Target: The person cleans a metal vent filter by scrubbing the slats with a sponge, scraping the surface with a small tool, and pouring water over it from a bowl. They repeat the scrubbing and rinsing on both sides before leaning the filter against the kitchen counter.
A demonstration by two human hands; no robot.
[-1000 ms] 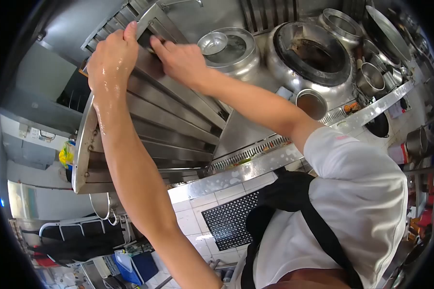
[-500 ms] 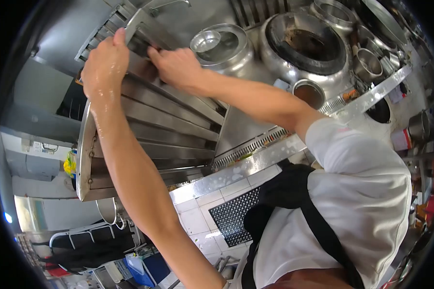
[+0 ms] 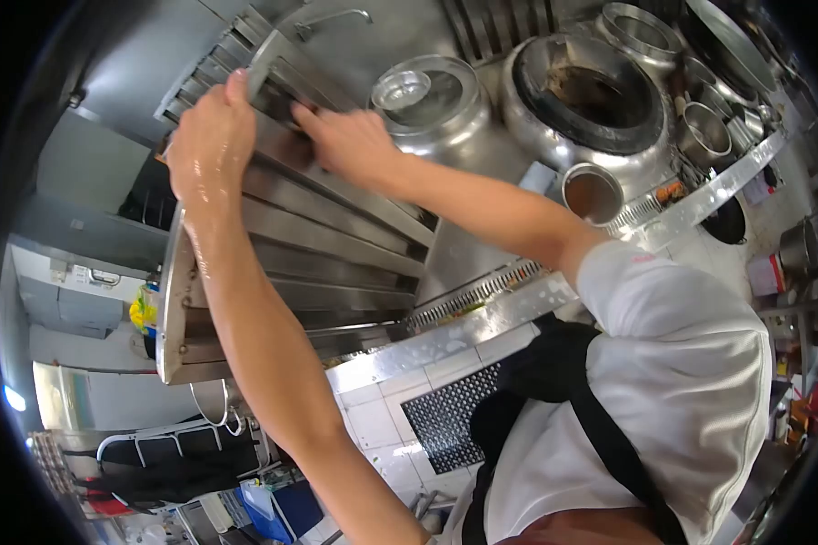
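A slatted stainless-steel hood filter (image 3: 336, 250) stands tilted in front of me, its frame edge running down the left side. My left hand (image 3: 214, 136), wet along with its forearm, is closed around the upper left edge of that filter, thumb up. Against the slats to the right is my right hand (image 3: 350, 145), fingers curled and pressed to the metal. Something dark and blurred (image 3: 286, 141) shows at its fingertips; I cannot make out what it is. The filter's lower end is by the stove's front edge.
Behind the filter, a metal bowl (image 3: 402, 91) sits over a round steel pot (image 3: 441, 118). A blackened wok burner (image 3: 586, 95) is to its right, with a pot of brown liquid (image 3: 593, 193) before it. A tap (image 3: 336, 20) projects from the wall. A perforated black mat (image 3: 450, 418) lies on the tiled floor.
The whole view has shifted slightly, so everything appears a little lower and further right. Both hands keep about the same places on the filter.
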